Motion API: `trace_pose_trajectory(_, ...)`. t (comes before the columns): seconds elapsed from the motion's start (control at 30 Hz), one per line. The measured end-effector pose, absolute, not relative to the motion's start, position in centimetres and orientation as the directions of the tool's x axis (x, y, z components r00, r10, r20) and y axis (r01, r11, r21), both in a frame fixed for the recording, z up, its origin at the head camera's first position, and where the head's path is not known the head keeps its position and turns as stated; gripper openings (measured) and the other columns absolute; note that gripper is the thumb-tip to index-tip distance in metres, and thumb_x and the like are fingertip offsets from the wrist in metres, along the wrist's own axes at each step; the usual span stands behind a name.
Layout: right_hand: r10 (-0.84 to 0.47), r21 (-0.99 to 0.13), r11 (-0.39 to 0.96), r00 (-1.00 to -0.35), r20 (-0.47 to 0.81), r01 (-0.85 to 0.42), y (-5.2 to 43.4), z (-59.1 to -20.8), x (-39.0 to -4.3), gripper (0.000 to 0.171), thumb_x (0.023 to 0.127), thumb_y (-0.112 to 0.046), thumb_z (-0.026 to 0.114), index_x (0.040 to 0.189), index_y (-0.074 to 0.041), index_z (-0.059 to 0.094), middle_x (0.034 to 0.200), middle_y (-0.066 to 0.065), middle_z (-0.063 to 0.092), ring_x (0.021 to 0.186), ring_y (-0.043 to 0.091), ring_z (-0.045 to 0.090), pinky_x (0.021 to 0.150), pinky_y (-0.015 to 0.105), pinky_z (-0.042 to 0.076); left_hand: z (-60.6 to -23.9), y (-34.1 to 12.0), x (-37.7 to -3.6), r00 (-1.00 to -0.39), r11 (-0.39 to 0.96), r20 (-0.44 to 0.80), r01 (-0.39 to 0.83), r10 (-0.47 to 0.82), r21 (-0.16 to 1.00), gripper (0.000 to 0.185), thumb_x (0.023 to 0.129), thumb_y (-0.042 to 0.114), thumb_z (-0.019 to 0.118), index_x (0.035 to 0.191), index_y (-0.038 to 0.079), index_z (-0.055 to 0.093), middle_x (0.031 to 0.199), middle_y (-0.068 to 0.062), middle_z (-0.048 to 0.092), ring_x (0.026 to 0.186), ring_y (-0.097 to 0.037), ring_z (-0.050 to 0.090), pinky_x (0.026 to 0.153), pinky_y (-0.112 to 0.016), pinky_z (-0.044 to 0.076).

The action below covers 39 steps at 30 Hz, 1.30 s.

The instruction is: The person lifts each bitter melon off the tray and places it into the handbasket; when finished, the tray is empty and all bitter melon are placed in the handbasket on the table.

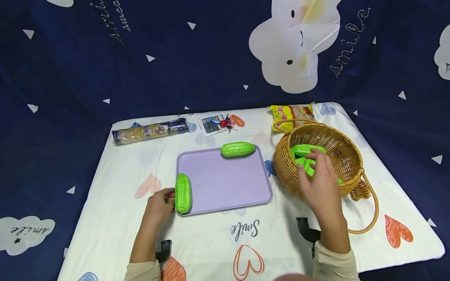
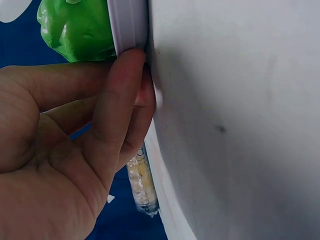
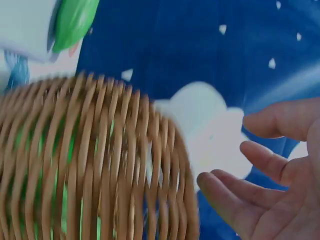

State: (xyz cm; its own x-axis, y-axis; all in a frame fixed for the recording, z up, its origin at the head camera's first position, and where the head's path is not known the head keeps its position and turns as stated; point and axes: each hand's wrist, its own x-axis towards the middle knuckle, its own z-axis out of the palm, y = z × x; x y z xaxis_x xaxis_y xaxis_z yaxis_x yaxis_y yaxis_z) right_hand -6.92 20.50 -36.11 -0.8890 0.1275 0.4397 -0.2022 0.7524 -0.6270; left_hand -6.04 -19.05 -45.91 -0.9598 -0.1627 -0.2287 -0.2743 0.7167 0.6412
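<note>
A green bitter melon point(image 1: 183, 193) lies along the left edge of a purple tray point(image 1: 225, 183); another bitter melon point(image 1: 238, 149) lies at its far edge. My left hand point(image 1: 160, 205) is at the tray's left side, fingertips at the rim beside the nearer melon. In the left wrist view, thumb and bent fingers pinch the tray's edge. Over the opening of a wicker basket point(image 1: 286, 171) hovers my right hand point(image 1: 321, 183), fingers spread and slightly bent, with nothing between them. More green bitter melons point(image 1: 307, 149) sit inside the basket, partly hidden by the hand.
Behind the tray lie a long noodle packet point(image 1: 151, 131) and a small flat packet point(image 1: 212, 124) with wrapped lollipops point(image 1: 224, 123). A yellow food bag point(image 1: 284, 117) lies behind the basket. The basket's handle point(image 1: 374, 210) hangs down on the right, near the table's edge.
</note>
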Motion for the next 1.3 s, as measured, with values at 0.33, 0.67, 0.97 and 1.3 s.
trace_pose_trajectory(0.33, -0.254, -0.557, 0.702, -0.887, 0.386, -0.444, 13.6, -38.8, -7.1, 0.03, 0.087, -0.013, 0.068, 0.114, -0.004, 0.057, 0.128, 0.015, 0.057, 0.106, 0.029, 0.062, 0.09, 0.042, 0.052, -45.4, -18.9, -5.9, -0.958, 0.718, -0.237, -0.277, -0.16, 0.639, 0.036, 0.089, -0.002, 0.054, 0.124, -0.003, 0.062, 0.103, -0.013, 0.067, 0.088, -0.023, 0.061, 0.07, -0.034, 0.049)
trace_pose_trajectory(0.67, -0.534, -0.551, 0.613, -0.811, 0.239, -0.566, 7.3, -42.4, -7.4, 0.039, 0.089, -0.018, 0.069, 0.122, -0.007, 0.053, 0.126, 0.011, 0.055, 0.12, 0.024, 0.055, 0.1, 0.038, 0.046, -45.5, -18.9, -5.9, -0.959, 0.716, -0.231, -0.276, -0.163, 0.641, 0.036, 0.089, -0.002, 0.053, 0.123, -0.003, 0.062, 0.101, -0.013, 0.068, 0.086, -0.023, 0.061, 0.068, -0.033, 0.049)
trace_pose_trajectory(0.97, -0.663, -0.495, 0.613, -0.741, 0.102, -0.616, 3.0, -44.1, -7.3, 0.052, 0.091, -0.03, 0.065, 0.136, -0.012, 0.046, 0.137, 0.016, 0.047, 0.121, 0.029, 0.054, 0.1, 0.039, 0.047, -45.6, -18.9, -6.1, -0.962, 0.728, -0.216, -0.269, -0.168, 0.631, 0.036, 0.088, -0.001, 0.053, 0.123, -0.003, 0.063, 0.1, -0.013, 0.068, 0.086, -0.023, 0.061, 0.071, -0.035, 0.049)
trace_pose_trajectory(1.3, -0.69, -0.483, 0.61, -0.721, 0.065, -0.628, 0.5, -44.7, -7.0, 0.061, 0.09, -0.035, 0.067, 0.142, -0.014, 0.043, 0.139, 0.02, 0.045, 0.12, 0.031, 0.054, 0.096, 0.039, 0.049, -45.7, -18.9, -6.0, -0.966, 0.73, -0.202, -0.256, -0.164, 0.634, 0.036, 0.087, 0.0, 0.054, 0.122, -0.003, 0.063, 0.099, -0.013, 0.069, 0.085, -0.023, 0.063, 0.07, -0.034, 0.05)
